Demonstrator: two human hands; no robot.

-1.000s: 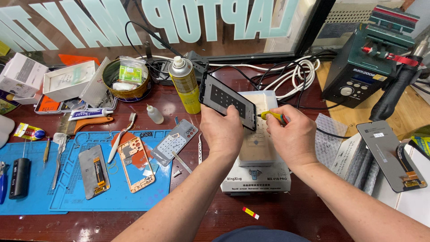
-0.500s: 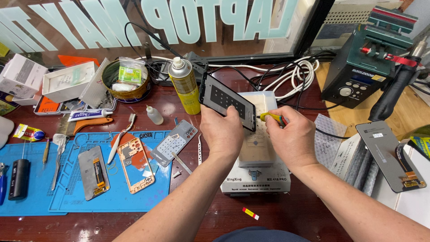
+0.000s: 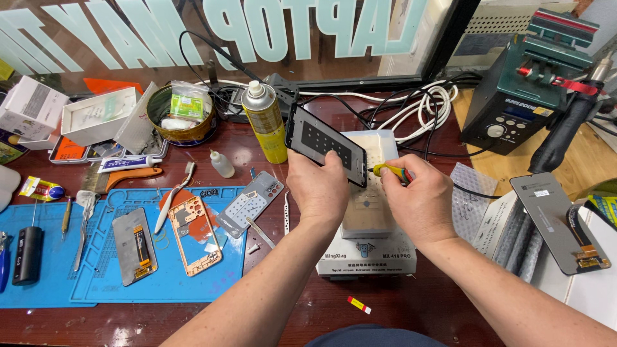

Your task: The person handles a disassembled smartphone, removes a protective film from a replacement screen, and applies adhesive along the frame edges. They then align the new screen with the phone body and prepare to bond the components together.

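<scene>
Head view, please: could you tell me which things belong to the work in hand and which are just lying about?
In use:
- left hand holding the dark phone panel
- right hand holding the yellow-handled tool
- white heating pad machine beneath

Lying about:
- yellow spray can
- orange phone frame
- blue mat
- tweezers
- green station

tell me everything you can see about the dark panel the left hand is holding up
The dark panel is a thin, flat, glossy black rectangle with rounded corners, like a phone screen part, showing a grid of small pale squares. It is tilted, its upper end toward the yellow spray can, raised above the white machine. The left hand grips its lower edge. The right hand brings a yellow-handled tool to its lower right edge; the tip is hidden.
</scene>
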